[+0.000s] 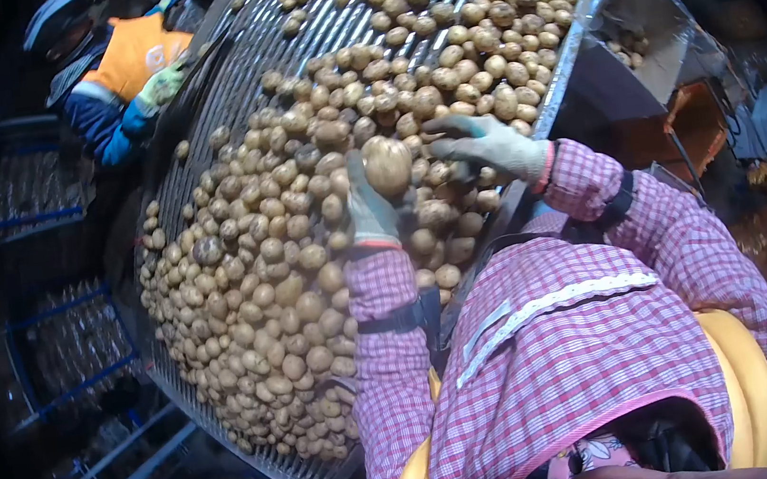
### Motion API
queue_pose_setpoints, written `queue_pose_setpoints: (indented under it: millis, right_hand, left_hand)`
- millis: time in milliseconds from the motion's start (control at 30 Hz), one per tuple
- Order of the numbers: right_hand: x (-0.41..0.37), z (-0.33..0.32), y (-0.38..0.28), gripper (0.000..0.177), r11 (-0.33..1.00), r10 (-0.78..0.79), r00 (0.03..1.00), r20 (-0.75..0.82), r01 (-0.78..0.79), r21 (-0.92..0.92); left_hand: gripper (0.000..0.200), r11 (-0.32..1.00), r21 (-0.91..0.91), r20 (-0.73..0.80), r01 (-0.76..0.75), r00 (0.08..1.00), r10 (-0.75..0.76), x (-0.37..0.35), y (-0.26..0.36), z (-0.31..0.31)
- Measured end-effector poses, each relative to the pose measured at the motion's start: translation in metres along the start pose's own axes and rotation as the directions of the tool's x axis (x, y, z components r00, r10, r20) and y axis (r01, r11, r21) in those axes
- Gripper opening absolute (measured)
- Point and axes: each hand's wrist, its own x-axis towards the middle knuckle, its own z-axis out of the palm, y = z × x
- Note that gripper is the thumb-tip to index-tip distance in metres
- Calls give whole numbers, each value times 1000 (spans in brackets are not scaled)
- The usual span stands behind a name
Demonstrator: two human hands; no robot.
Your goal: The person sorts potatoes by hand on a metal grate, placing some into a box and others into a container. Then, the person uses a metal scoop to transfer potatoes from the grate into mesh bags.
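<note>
My left hand (371, 207), in a pale glove with a grey-green palm, cups a large potato (388, 165) from its left and lower side. This potato looks bigger than those around it and seems raised above the heap. To the right, my right hand (492, 146), gloved alike, hovers over the potatoes with its fingers apart and nothing in them. Many loose potatoes (261, 254) of mixed size, some with dark soil patches, lie around and below both hands on a slatted metal conveyor (285, 65).
A metal side rail (570, 44) edges the conveyor on my right, with a chute (655, 34) beyond it. At upper left stands a co-worker in an orange vest (139, 54), a gloved hand (162, 87) near the conveyor edge. Blue-framed crates (70, 340) sit at left.
</note>
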Motion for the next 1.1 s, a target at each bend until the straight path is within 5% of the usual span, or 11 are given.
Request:
queue_pose_setpoints:
  millis: [67, 133, 200, 233, 267, 300, 367, 567, 633, 833, 1100]
  right_hand:
    - [9, 11, 9, 71, 996, 26, 1000, -1, -26, -86]
    - [1, 18, 0, 74, 929, -82, 995, 62, 99, -357]
    - [-15, 15, -14, 72, 977, 69, 996, 53, -57, -204]
    - [-10, 17, 17, 74, 980, -6, 999, 51, 16, -198]
    - [-14, 16, 21, 70, 985, 40, 999, 27, -35, -169]
    - [-19, 14, 24, 67, 987, 87, 996, 8, -85, -134]
    - [-34, 4, 8, 64, 985, 60, 997, -44, -66, -157]
    - [-60, -66, 45, 45, 996, 47, 905, -422, -10, 90]
    - [-87, -97, 57, 44, 915, 156, 817, -555, 91, 392]
    - [-193, -182, 83, 50, 847, 451, 362, -816, 116, 519]
    - [-290, -247, 155, 50, 696, 650, 159, -743, 268, 666]
  left_hand:
    - [76, 922, 299, 47, -248, 968, 245, -10, -14, 14]
    - [69, 421, 677, 395, -603, 781, 484, 29, -66, -4]
    - [48, 758, 595, 100, -269, 960, 262, -23, -24, 33]
    - [45, 175, 804, 408, -569, 741, 534, 19, -65, -5]
    - [50, -26, 818, 482, -575, 658, 579, 21, -71, -11]
    - [66, 295, 873, 209, -389, 844, 495, -20, -35, 30]
    - [66, 398, 845, 164, -357, 881, 444, -40, -19, 55]
    - [52, 353, 773, 256, -526, 769, 585, -19, -27, 50]
    - [49, -135, 863, 473, -487, 683, 557, -5, -33, 22]
    - [56, -166, 906, 419, -390, 768, 485, -2, -47, 9]
    - [51, -127, 906, 414, -404, 783, 464, 5, -49, -18]
